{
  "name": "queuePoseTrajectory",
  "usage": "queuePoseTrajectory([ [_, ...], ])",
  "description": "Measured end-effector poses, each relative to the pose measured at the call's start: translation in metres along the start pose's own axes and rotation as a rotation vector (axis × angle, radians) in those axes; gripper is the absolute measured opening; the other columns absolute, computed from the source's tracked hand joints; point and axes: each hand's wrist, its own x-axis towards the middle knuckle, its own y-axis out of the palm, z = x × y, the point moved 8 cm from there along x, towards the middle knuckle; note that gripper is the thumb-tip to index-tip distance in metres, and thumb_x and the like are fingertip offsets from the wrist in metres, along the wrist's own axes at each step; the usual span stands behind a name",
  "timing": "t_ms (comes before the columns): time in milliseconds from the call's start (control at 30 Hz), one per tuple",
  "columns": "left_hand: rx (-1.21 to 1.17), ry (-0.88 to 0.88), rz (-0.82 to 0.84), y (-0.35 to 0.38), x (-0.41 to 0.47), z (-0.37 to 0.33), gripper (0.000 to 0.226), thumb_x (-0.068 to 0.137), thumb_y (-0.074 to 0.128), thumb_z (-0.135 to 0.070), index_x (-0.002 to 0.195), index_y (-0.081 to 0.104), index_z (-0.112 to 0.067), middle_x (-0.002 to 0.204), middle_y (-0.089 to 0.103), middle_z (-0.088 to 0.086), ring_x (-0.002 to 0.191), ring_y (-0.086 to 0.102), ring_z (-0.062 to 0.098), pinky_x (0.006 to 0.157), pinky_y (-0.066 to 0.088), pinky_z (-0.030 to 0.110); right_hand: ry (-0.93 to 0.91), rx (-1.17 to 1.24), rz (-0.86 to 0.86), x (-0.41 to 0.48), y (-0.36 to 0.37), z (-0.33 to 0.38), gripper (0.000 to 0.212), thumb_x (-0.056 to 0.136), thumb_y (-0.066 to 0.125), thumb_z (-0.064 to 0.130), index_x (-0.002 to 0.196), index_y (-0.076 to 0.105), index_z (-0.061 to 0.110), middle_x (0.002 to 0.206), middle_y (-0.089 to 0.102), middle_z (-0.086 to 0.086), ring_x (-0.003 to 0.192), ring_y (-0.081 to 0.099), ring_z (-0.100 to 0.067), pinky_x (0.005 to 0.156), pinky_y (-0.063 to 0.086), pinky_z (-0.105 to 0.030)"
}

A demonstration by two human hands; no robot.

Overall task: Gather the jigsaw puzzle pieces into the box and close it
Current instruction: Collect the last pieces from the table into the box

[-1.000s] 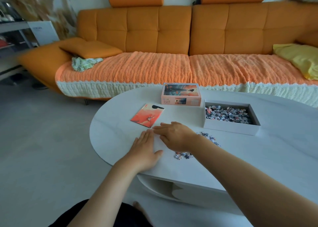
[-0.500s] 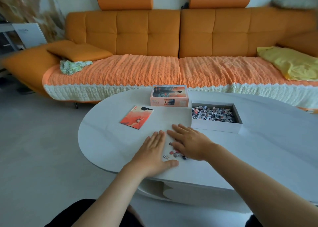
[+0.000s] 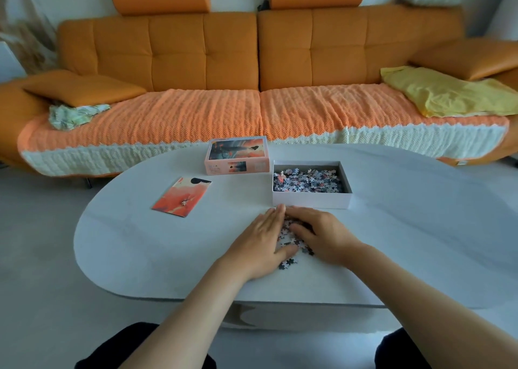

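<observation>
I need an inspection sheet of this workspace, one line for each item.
Surface: white oval table, mostly bare.
Job's things: open box partly filled with pieces; loose pieces between the hands; lid left of the box.
Clutter: picture card lies flat on the table.
Grippers: left hand and right hand flat, cupping the pile.
Cables: nothing seen.
Surroundings: orange sofa, yellow cloth.
</observation>
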Motion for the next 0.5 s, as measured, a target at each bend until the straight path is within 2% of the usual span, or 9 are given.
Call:
queuePoseTrajectory([
  [67, -0.056, 0.024, -0.011, 0.002, 0.008, -0.008, 0.085, 0.098, 0.036, -0.057, 0.153, -0.018, -0.021, 0.163, -0.007, -0.005, 0.148, -0.005, 0.007, 0.117, -0.003, 0.021, 0.101, 0.087, -0.070, -0.001, -0.011, -0.011, 0.036, 0.092, 0.057, 0.011, 0.123, 0.064, 0.028, 0.111, 0.063, 0.021, 0.099, 0.054, 0.011, 0.088, 0.039, -0.003],
  [167, -0.204, 0.036, -0.026, 0.006, 0.021, -0.019, 0.083, 0.098, 0.040, -0.054, 0.152, -0.019, -0.030, 0.163, 0.008, -0.006, 0.148, 0.010, 0.008, 0.120, 0.016, 0.031, 0.221, 0.166, -0.149, 0.000, -0.026, -0.028, 0.036, 0.089, 0.055, 0.005, 0.107, 0.071, 0.031, 0.095, 0.070, 0.021, 0.084, 0.061, 0.009, 0.074, 0.043, -0.005],
  [233, -0.365, 0.006, -0.041, 0.004, 0.028, -0.023, 0.076, 0.099, 0.041, -0.049, 0.153, -0.011, -0.036, 0.160, 0.019, -0.009, 0.145, 0.019, 0.006, 0.118, 0.022, 0.031, 0.271, 0.192, -0.191, -0.001, -0.037, -0.038, 0.039, 0.086, 0.052, 0.001, 0.102, 0.073, 0.030, 0.087, 0.071, 0.017, 0.073, 0.061, 0.008, 0.067, 0.043, -0.009],
  [300, -0.472, 0.005, -0.089, -0.005, 0.030, -0.027, 0.066, 0.101, 0.043, -0.042, 0.154, 0.005, -0.038, 0.152, 0.035, -0.011, 0.137, 0.031, 0.000, 0.114, 0.027, 0.028, 0.264, 0.166, -0.216, -0.002, -0.047, -0.040, 0.039, 0.086, 0.051, 0.002, 0.101, 0.073, 0.030, 0.094, 0.071, 0.017, 0.083, 0.062, 0.008, 0.075, 0.046, -0.011],
  [333, -0.454, 0.021, -0.110, -0.012, 0.030, -0.029, 0.062, 0.101, 0.045, -0.040, 0.153, 0.013, -0.037, 0.148, 0.039, -0.012, 0.133, 0.034, -0.002, 0.112, 0.029, 0.027, 0.245, 0.132, -0.208, -0.003, -0.051, -0.039, 0.036, 0.087, 0.051, 0.004, 0.102, 0.073, 0.030, 0.099, 0.070, 0.019, 0.089, 0.062, 0.008, 0.079, 0.046, -0.013],
  [433, -0.183, 0.065, -0.107, -0.027, 0.028, -0.018, 0.059, 0.096, 0.051, -0.046, 0.149, 0.031, -0.031, 0.147, 0.037, -0.014, 0.133, 0.033, 0.002, 0.112, 0.031, 0.032, 0.158, -0.062, -0.070, -0.004, -0.052, -0.030, 0.024, 0.090, 0.060, 0.023, 0.111, 0.069, 0.030, 0.109, 0.063, 0.019, 0.093, 0.058, 0.005, 0.081, 0.045, -0.018],
  [467, -0.095, 0.047, -0.068, -0.027, 0.028, -0.007, 0.066, 0.093, 0.053, -0.053, 0.150, 0.030, -0.029, 0.148, 0.035, -0.014, 0.136, 0.029, 0.005, 0.113, 0.029, 0.034, 0.137, -0.150, 0.006, -0.005, -0.049, -0.028, 0.031, 0.088, 0.063, 0.034, 0.118, 0.066, 0.031, 0.115, 0.059, 0.017, 0.099, 0.056, 0.001, 0.085, 0.046, -0.021],
  [500, -0.032, 0.018, -0.020, -0.026, 0.027, 0.004, 0.076, 0.088, 0.054, -0.060, 0.151, 0.027, -0.028, 0.148, 0.032, -0.013, 0.138, 0.025, 0.007, 0.114, 0.027, 0.035, 0.136, -0.235, 0.092, -0.006, -0.044, -0.028, 0.046, 0.084, 0.065, 0.047, 0.127, 0.060, 0.031, 0.123, 0.054, 0.014, 0.108, 0.052, -0.004, 0.090, 0.044, -0.023],
])
